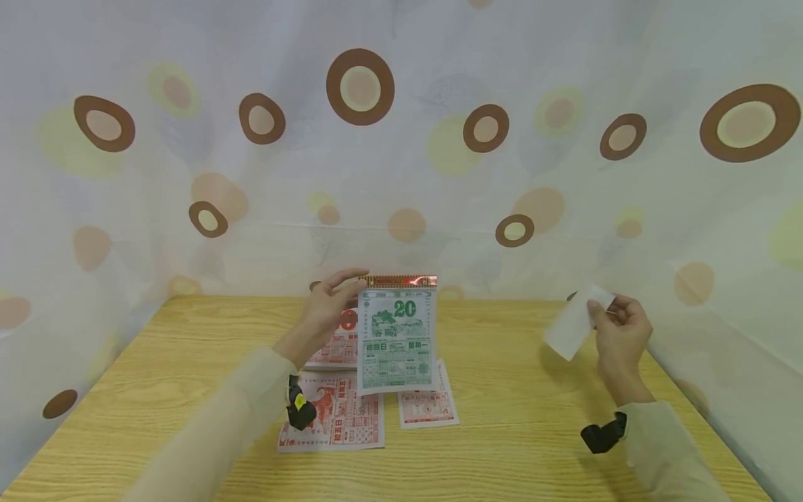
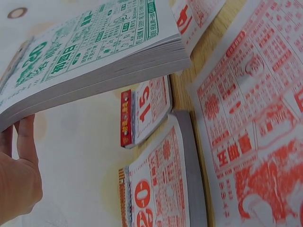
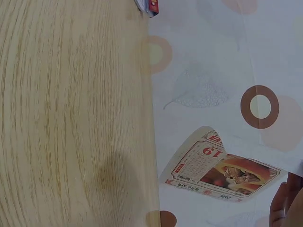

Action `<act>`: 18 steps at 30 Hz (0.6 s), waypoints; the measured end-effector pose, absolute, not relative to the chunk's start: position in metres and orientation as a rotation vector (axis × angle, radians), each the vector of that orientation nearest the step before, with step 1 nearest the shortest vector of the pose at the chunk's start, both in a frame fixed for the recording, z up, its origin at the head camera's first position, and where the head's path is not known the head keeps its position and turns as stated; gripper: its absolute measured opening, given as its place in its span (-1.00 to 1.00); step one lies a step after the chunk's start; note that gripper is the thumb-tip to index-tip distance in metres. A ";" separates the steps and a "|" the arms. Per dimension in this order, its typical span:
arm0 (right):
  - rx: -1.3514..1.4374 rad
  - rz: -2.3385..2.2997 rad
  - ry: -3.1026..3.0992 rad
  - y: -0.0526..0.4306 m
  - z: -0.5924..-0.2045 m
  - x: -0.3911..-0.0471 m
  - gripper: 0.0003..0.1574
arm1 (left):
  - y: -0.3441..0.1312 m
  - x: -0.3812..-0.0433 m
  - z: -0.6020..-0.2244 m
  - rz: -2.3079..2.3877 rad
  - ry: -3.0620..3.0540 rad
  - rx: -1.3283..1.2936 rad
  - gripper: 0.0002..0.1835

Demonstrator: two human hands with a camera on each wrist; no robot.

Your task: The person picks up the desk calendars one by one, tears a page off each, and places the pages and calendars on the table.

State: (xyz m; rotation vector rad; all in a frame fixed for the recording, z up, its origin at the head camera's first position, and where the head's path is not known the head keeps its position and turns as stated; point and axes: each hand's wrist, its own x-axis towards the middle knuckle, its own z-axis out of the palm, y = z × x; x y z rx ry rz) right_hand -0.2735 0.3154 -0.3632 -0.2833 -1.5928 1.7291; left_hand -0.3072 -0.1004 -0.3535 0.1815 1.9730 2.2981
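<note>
My left hand (image 1: 325, 307) grips a thick tear-off calendar (image 1: 396, 341) at its top left corner. It stands raised over the table, with a green-printed 20 on its front page and a shiny red-and-gold header strip; in the left wrist view the stacked page edges show. Off to the right, my right hand (image 1: 621, 335) pinches a loose calendar sheet (image 1: 574, 326) between thumb and fingers, its white back toward the head camera. From the right wrist, that sheet's printed face (image 3: 222, 170) shows a red 19 and a picture.
A red-printed sheet (image 1: 332, 411) lies at the front of the wooden table (image 1: 502, 446). Beyond it is a calendar (image 2: 158, 184) with a red 20, partly covered in the head view. Another calendar (image 2: 149, 106) shows a red 15. A patterned curtain (image 1: 408, 160) hangs behind.
</note>
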 end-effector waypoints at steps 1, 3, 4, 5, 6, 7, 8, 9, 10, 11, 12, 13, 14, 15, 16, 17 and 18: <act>-0.270 1.714 -1.599 0.317 -0.363 -0.274 -0.80 | -0.097 -0.307 -0.354 2.300 1.966 0.179 -0.60; -0.251 1.674 -1.623 0.320 -0.364 -0.274 -0.80 | -0.091 -0.308 -0.355 2.310 1.951 0.189 -0.60; -0.246 1.651 -1.636 0.321 -0.364 -0.275 -0.80 | -0.088 -0.309 -0.355 2.309 1.950 0.193 -0.61; -0.242 1.642 -1.641 0.323 -0.364 -0.275 -0.79 | -0.085 -0.309 -0.355 2.304 1.951 0.202 -0.61; -0.241 1.625 -1.649 0.324 -0.364 -0.275 -0.79 | -0.082 -0.309 -0.355 2.304 1.947 0.207 -0.62; -0.241 1.612 -1.659 0.326 -0.364 -0.276 -0.79 | -0.079 -0.310 -0.355 2.304 1.944 0.211 -0.63; -0.246 1.587 -1.680 0.327 -0.365 -0.276 -0.79 | -0.076 -0.310 -0.355 2.304 1.945 0.212 -0.64; -0.254 1.556 -1.702 0.329 -0.365 -0.277 -0.80 | -0.072 -0.310 -0.355 2.302 1.943 0.210 -0.66; -0.258 1.536 -1.720 0.330 -0.365 -0.277 -0.81 | -0.069 -0.310 -0.355 2.300 1.945 0.210 -0.66; -0.259 1.499 -1.747 0.331 -0.366 -0.277 -0.82 | -0.065 -0.310 -0.355 2.301 1.942 0.213 -0.66; -0.259 1.455 -1.780 0.333 -0.366 -0.278 -0.84 | -0.061 -0.310 -0.354 2.308 1.933 0.208 -0.67; -0.256 1.413 -1.810 0.334 -0.367 -0.278 -0.85 | -0.057 -0.310 -0.354 2.312 1.925 0.207 -0.67; -0.250 1.366 -1.837 0.336 -0.367 -0.278 -0.87 | -0.053 -0.311 -0.354 2.316 1.916 0.209 -0.67; -0.243 1.327 -1.855 0.337 -0.368 -0.278 -0.86 | -0.049 -0.311 -0.354 2.316 1.914 0.207 -0.67; -0.231 1.283 -1.877 0.338 -0.368 -0.278 -0.85 | -0.045 -0.311 -0.354 2.316 1.918 0.210 -0.67; -0.219 1.250 -1.891 0.340 -0.369 -0.278 -0.83 | -0.040 -0.311 -0.355 2.318 1.911 0.214 -0.66; -0.211 1.229 -1.904 0.341 -0.369 -0.278 -0.81 | -0.036 -0.311 -0.355 2.321 1.904 0.213 -0.66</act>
